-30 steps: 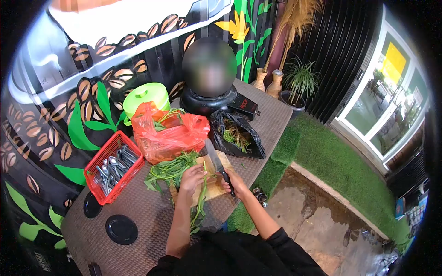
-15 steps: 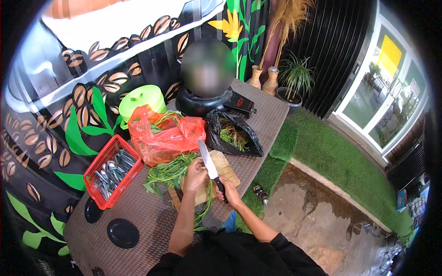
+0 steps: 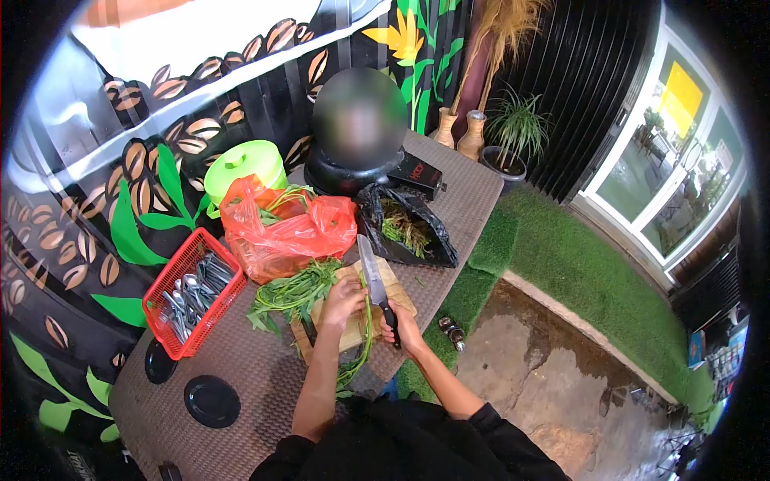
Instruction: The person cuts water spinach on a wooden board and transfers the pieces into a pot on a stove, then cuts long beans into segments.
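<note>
Since the earlier frames the knife has tipped back down toward the wooden cutting board, its blade now slanting up and away from the person over the board's middle, and the view has shifted slightly.

The right hand is wrapped closed around the knife's dark handle at the near right corner of the board, knuckles up, with the wrist and bare forearm running back toward the black sleeve. The blade lies just to the right of the left hand, close beside its fingers; whether the edge touches the greens cannot be told.

The left hand is curled, fingers bent down, pressing on a bunch of long green stems that lies across the board and hangs off its near edge. Its forearm comes straight up from the body.

More leafy greens are piled on the board's left side, spilling onto the brown woven table. Behind them sits a red plastic bag holding more greens, and to its right an open black bag with trimmings. A red basket of cutlery stands to the left, well apart from the hands.
</note>
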A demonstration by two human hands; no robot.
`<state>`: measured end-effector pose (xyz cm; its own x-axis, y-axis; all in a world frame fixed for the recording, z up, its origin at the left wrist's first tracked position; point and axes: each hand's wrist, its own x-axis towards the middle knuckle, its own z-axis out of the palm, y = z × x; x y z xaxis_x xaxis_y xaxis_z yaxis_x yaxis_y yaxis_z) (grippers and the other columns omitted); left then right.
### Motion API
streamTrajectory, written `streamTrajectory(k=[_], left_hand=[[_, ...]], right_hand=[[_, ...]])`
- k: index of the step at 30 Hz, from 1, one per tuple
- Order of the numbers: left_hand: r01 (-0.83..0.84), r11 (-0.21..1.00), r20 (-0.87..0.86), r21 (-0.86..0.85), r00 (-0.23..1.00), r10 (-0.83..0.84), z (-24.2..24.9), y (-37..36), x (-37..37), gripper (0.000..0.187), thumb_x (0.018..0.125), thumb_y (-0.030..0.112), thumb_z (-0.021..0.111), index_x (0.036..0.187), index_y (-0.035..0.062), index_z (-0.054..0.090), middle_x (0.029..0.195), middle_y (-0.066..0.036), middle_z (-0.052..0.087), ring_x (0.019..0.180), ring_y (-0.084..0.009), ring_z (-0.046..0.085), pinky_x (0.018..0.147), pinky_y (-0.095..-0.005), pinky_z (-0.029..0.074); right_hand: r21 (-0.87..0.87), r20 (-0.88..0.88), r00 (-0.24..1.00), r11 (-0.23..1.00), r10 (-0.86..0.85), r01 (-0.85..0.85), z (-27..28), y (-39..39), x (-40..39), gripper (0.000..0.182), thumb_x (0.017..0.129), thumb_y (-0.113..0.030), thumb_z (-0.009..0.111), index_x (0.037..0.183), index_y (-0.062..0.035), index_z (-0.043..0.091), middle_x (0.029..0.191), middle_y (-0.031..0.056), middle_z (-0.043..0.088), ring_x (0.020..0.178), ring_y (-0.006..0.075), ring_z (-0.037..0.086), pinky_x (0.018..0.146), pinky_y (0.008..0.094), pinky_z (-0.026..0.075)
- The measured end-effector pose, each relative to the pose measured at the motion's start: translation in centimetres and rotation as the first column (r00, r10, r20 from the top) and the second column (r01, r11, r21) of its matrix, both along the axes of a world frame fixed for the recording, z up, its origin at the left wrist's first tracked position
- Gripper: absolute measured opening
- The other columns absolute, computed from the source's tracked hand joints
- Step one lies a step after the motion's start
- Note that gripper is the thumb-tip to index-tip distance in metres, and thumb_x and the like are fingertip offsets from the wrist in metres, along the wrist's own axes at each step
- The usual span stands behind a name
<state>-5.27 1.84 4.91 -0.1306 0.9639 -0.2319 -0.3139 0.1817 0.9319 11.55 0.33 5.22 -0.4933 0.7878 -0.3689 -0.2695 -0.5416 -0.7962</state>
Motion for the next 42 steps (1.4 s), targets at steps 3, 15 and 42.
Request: streamTrajectory(k=[3, 15, 42], left_hand=[[0.016, 1.000, 0.000, 0.023, 1.000, -0.016, -0.5, 0.1, -0.2, 0.034, 0.080, 0.004, 0.064, 0.111, 0.0063, 0.051, 0.098, -0.003, 0.056, 0.088, -0.0123, 0.057, 0.072, -0.0266, 0.048], [0.000, 0.999, 0.310, 0.041, 0.951, -0.013, -2.8, 0.5, -0.5, 0.030, 0.083, 0.001, 0.059, 0.112, 0.0063, 0.053, 0.104, -0.003, 0.059, 0.093, -0.0118, 0.056, 0.073, -0.0236, 0.044], [0.014, 1.000, 0.077, 0.015, 0.997, -0.015, 0.3, -0.1, 0.1, 0.024, 0.080, 0.006, 0.066, 0.101, 0.0028, 0.056, 0.092, -0.003, 0.060, 0.086, -0.0098, 0.056, 0.071, -0.0229, 0.046]], right_hand=[[-0.067, -0.057, 0.996, 0.995, 0.068, -0.072, -0.1, 0.2, 0.1, 0.052, 0.095, -0.044, 0.030, 0.057, -0.0090, 0.036, 0.048, -0.0018, 0.034, 0.039, 0.0100, 0.032, 0.038, 0.0229, 0.028], [-0.152, -0.247, 0.967, 0.983, 0.060, -0.100, 0.2, 0.0, 0.4, 0.032, 0.098, -0.037, 0.033, 0.082, -0.0098, 0.040, 0.057, -0.0005, 0.037, 0.046, 0.0097, 0.035, 0.041, 0.0231, 0.031], [-0.124, -0.355, 0.935, 0.991, -0.005, -0.041, 0.1, 1.0, 2.2, 0.036, 0.098, -0.040, 0.028, 0.079, -0.0098, 0.037, 0.058, -0.0006, 0.035, 0.049, 0.0107, 0.035, 0.045, 0.0234, 0.033]])
